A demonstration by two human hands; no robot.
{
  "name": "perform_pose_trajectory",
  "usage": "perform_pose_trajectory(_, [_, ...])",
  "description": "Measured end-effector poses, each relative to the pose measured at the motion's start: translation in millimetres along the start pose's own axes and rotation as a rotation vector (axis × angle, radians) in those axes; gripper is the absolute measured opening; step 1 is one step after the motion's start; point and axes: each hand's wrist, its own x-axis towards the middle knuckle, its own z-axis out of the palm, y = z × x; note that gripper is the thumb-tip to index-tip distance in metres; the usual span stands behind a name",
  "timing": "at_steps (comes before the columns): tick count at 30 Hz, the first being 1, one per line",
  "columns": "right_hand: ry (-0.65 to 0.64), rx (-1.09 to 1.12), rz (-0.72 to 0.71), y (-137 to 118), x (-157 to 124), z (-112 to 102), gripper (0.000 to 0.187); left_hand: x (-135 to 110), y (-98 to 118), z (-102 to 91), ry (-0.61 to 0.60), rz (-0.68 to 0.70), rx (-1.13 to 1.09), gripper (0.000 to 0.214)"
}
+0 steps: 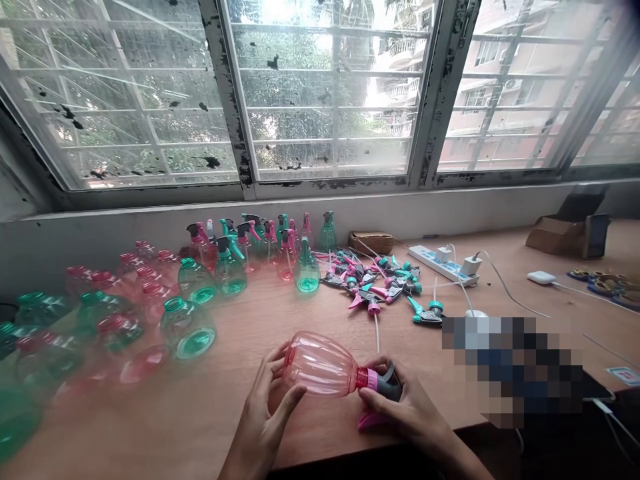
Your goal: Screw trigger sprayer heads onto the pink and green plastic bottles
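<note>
A clear pink spray bottle (323,365) lies sideways in the air above the table's front edge, held between both hands. My left hand (270,400) cups its wide base, thumb below and fingers behind. At the neck, my right hand (400,400) grips the grey and pink spray head (387,385), whose pink collar meets the bottle's mouth. The pink trigger points down toward the table edge. Whether the collar is fully tight I cannot tell. Just beyond the hands lies a heap of loose pink, green and grey spray heads (373,277) with thin white tubes.
Open-topped pink and green bottles (187,327) crowd the left side. Bottles with spray heads (233,267) stand along the back. A white power strip (443,265) with plugs and cables, a woven basket (371,242) and a cardboard box (557,233) are farther right. The near right is pixelated.
</note>
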Motion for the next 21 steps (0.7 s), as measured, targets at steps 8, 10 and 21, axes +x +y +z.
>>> perform_pose_trajectory(8, [0.022,0.080,0.038,0.8,3.2,-1.9,0.035,1.6,-4.2,-2.6,0.098,0.142,0.200,0.043])
perform_pose_trajectory(10, [0.010,0.068,0.038,0.8,2.9,-1.6,0.035,0.3,-2.6,-2.9,0.068,0.155,0.227,0.053])
perform_pose_trajectory(21, [0.012,0.003,0.036,-1.8,1.8,-0.2,0.037,0.1,0.6,-1.8,0.048,0.119,0.212,0.046])
